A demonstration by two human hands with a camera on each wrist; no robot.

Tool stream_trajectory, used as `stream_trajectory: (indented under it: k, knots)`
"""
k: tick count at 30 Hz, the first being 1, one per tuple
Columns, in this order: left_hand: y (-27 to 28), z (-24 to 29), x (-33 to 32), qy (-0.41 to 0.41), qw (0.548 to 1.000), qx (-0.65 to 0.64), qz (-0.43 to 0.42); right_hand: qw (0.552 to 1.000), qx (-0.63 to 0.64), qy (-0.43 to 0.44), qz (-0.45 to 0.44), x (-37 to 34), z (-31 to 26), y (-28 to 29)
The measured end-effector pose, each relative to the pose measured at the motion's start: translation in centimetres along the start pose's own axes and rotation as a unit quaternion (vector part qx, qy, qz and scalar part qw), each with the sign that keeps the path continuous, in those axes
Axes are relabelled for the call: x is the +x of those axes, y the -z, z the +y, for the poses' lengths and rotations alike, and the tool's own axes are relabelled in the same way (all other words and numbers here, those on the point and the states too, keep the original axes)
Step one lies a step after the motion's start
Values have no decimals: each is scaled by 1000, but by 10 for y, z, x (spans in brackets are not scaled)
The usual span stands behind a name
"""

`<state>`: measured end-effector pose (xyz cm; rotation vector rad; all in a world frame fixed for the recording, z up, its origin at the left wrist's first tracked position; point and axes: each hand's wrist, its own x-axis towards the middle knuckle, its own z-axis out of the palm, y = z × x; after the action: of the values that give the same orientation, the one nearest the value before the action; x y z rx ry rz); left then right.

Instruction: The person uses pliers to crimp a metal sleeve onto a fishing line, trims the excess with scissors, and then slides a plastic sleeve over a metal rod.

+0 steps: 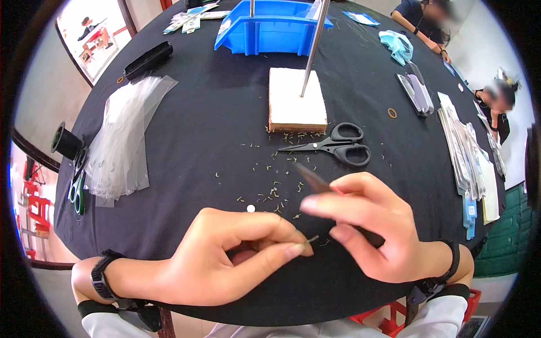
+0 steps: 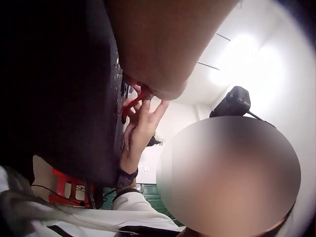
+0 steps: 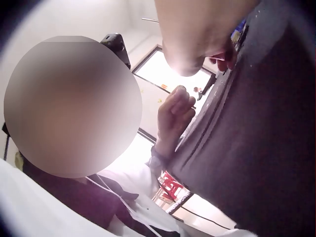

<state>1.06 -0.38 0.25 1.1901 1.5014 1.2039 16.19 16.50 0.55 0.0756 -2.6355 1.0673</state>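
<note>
At the front of the table, my left hand [image 1: 234,265] pinches a small, thin, pale piece [image 1: 313,239] between thumb and forefinger, its end sticking out to the right. Just right of it, my right hand [image 1: 380,225] holds a tool with a dark pointed end [image 1: 313,179], blurred in the head view. A curved red handle [image 2: 130,106] on that tool shows in the left wrist view; its exact kind I cannot tell. Short yellowish clippings [image 1: 275,191] lie scattered beyond the hands, with a small white disc [image 1: 251,208] near the left knuckles.
Black scissors [image 1: 344,147] lie before a white-topped block [image 1: 296,93] carrying a metal rod [image 1: 313,53]. A blue bin [image 1: 270,36] stands behind. Clear plastic sleeves [image 1: 127,132] and green-handled scissors [image 1: 78,191] are left; a stapler [image 1: 415,90] and packets [image 1: 462,146] lie right.
</note>
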Motion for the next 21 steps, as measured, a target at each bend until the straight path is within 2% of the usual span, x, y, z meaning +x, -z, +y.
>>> stream_trajectory:
  k: [2,5,8,14,18,21]
  knots:
    - [0,3,0,4,1000,20,-23,998,60,-35,12,-1,-2,-3]
    - [0,1,1,-33,997,69,-14,996,94,-4,3,-2,7,-4]
    - [0,3,2,-46,994,96,-14,994,107,-23,2,-1,3,-4]
    - [-1,0,2,-68,990,119,-25,996,86,3,18,-3,4,-5]
    - [-1,-2,2,-78,988,134,-15,998,21,37,37,-2,4,-4]
    - [-2,3,1,-10,996,83,-15,998,-12,51,43,-2,3,-4]
